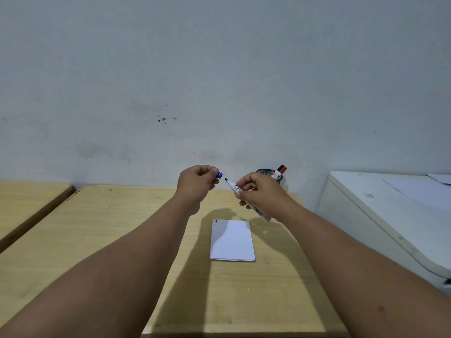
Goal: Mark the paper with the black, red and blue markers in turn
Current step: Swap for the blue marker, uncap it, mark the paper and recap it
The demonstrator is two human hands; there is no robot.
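My right hand (261,191) grips an uncapped white marker (260,212), its dark tip pointing up-left. A small gap separates that tip from the blue cap (220,175), which my left hand (196,184) pinches between its fingertips. Both hands are raised above the table, beyond the paper. The folded white paper (232,240) lies flat on the wooden table (105,230), with small red and dark marks in its top left corner. A red-capped marker (280,171) stands in a black mesh pen holder (266,172) behind my right hand.
A bare wall rises right behind the table. A second wooden table (26,206) stands to the left across a narrow gap. To the right is a white cabinet top (390,203) with some paper on it.
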